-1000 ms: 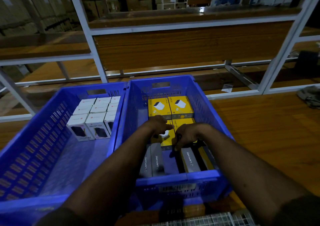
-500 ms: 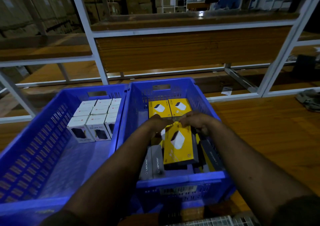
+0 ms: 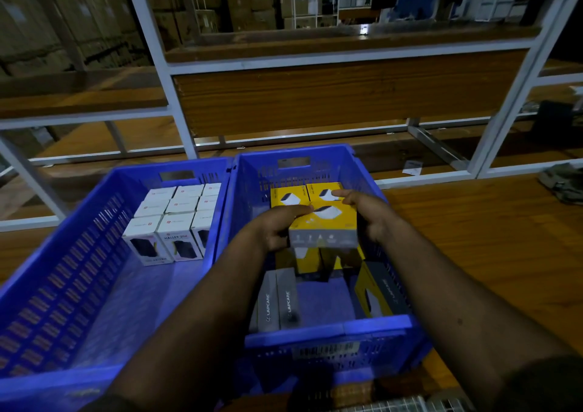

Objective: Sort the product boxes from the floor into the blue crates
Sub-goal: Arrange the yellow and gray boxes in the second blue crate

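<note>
Head view: two blue crates sit side by side on a wooden floor. Over the right crate [image 3: 328, 329], the left hand [image 3: 277, 225] and right hand [image 3: 367, 214] clasp a yellow box [image 3: 325, 225] from either side, above more yellow boxes inside. Left of it, the left crate [image 3: 63, 279] holds white boxes [image 3: 176, 219].

You have two blue crates: the left crate [image 3: 94, 254] and the right crate [image 3: 328, 329]. Nine white boxes [image 3: 176, 222] stand in three rows of three in the left crate. In the right crate you can count at least five yellow boxes [image 3: 321, 222], plus two grey boxes [image 3: 277, 304] at its near wall. Both your hands are in view.
</note>
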`<control>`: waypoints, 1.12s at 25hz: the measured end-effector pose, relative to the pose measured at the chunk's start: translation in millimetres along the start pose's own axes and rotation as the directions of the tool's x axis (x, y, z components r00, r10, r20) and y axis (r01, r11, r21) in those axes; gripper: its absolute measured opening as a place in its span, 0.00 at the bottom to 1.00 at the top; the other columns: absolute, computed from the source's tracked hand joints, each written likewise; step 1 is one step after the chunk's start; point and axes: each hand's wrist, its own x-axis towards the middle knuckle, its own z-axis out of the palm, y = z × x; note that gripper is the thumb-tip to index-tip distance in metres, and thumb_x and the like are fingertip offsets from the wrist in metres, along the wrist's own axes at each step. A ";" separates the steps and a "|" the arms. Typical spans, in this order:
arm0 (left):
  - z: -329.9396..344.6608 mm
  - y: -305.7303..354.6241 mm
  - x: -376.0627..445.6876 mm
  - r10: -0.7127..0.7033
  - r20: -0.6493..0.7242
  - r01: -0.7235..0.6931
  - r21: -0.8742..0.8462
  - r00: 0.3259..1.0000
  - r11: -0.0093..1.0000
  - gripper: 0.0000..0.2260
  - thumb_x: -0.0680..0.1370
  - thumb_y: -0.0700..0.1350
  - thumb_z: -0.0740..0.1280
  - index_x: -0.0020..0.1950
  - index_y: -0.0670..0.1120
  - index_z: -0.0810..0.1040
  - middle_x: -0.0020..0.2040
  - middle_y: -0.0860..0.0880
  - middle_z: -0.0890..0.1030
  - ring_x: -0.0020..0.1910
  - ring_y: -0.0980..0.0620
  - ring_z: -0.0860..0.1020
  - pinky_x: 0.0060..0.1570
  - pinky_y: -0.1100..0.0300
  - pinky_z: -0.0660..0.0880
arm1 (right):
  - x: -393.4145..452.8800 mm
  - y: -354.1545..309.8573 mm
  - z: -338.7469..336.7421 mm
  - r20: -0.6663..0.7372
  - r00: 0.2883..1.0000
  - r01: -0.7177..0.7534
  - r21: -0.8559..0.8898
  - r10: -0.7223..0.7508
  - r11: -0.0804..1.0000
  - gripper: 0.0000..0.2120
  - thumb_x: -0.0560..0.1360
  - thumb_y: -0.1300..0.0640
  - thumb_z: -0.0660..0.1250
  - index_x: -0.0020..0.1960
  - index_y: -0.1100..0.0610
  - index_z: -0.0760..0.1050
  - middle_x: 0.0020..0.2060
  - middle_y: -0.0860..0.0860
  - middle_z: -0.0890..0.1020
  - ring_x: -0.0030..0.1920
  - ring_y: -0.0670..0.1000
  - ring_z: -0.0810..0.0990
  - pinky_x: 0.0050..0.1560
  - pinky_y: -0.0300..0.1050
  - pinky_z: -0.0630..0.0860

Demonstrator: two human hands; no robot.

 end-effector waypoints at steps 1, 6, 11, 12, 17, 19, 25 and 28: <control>-0.5 2.4 -3.9 -0.004 0.038 0.007 -0.084 0.999 0.996 0.09 0.81 0.45 0.64 0.54 0.40 0.77 0.43 0.42 0.84 0.35 0.47 0.84 0.35 0.56 0.82 | -2.4 -0.8 0.2 0.023 1.000 -0.014 0.019 0.013 1.000 0.10 0.79 0.59 0.61 0.48 0.53 0.81 0.41 0.57 0.84 0.41 0.57 0.81 0.37 0.48 0.80; -1.2 7.7 -12.6 0.058 0.080 -0.024 -0.371 0.995 0.929 0.16 0.79 0.51 0.65 0.62 0.42 0.76 0.62 0.38 0.77 0.57 0.38 0.80 0.46 0.48 0.83 | -7.5 4.7 6.0 0.038 0.987 -0.159 0.092 0.156 0.983 0.11 0.79 0.50 0.64 0.55 0.56 0.79 0.47 0.58 0.84 0.45 0.56 0.83 0.29 0.45 0.82; 2.5 6.4 -13.1 -0.018 0.100 0.049 -0.313 0.995 0.949 0.29 0.76 0.64 0.64 0.69 0.47 0.73 0.66 0.40 0.77 0.57 0.38 0.81 0.40 0.55 0.84 | -13.5 6.8 5.3 0.067 0.948 -0.304 -0.084 0.310 0.949 0.22 0.79 0.37 0.58 0.55 0.53 0.79 0.38 0.56 0.86 0.31 0.59 0.85 0.17 0.34 0.71; 3.2 6.9 -14.7 -0.033 0.084 0.057 -0.300 0.996 0.952 0.29 0.76 0.66 0.63 0.69 0.47 0.74 0.65 0.40 0.78 0.52 0.39 0.83 0.36 0.57 0.83 | -14.1 7.2 4.9 0.060 0.946 -0.314 -0.080 0.319 0.946 0.22 0.78 0.36 0.59 0.54 0.53 0.79 0.39 0.57 0.86 0.31 0.59 0.85 0.17 0.34 0.71; 2.4 7.9 -18.5 -0.044 0.078 0.065 -0.282 0.996 0.957 0.32 0.76 0.68 0.60 0.71 0.47 0.72 0.65 0.38 0.78 0.40 0.45 0.84 0.31 0.60 0.82 | -12.2 9.9 5.3 0.075 0.942 -0.317 -0.105 0.326 0.942 0.22 0.78 0.36 0.58 0.51 0.54 0.79 0.41 0.57 0.86 0.32 0.58 0.84 0.18 0.34 0.72; 0.8 7.0 -16.3 -0.032 0.073 0.053 -0.304 0.997 0.951 0.34 0.75 0.69 0.58 0.71 0.46 0.71 0.65 0.37 0.77 0.48 0.40 0.83 0.37 0.55 0.84 | -11.0 10.0 5.6 0.067 0.951 -0.294 -0.110 0.302 0.949 0.21 0.79 0.38 0.58 0.51 0.54 0.79 0.42 0.57 0.85 0.32 0.58 0.84 0.19 0.36 0.74; 2.0 4.4 -10.3 0.051 0.047 -0.040 -0.213 0.998 0.976 0.23 0.79 0.57 0.63 0.68 0.44 0.70 0.59 0.38 0.79 0.51 0.39 0.81 0.38 0.49 0.83 | -4.8 6.3 6.8 0.076 0.982 -0.182 0.085 0.176 0.980 0.10 0.80 0.51 0.63 0.49 0.58 0.77 0.38 0.56 0.82 0.33 0.53 0.82 0.26 0.43 0.79; 3.5 3.3 -5.6 0.083 -0.003 -0.083 -0.095 0.997 0.992 0.19 0.82 0.44 0.62 0.72 0.43 0.67 0.58 0.39 0.80 0.39 0.46 0.83 0.30 0.58 0.79 | -4.6 2.6 7.4 0.044 0.993 -0.110 0.114 0.105 0.987 0.09 0.80 0.55 0.64 0.56 0.60 0.76 0.44 0.58 0.82 0.38 0.55 0.81 0.35 0.50 0.77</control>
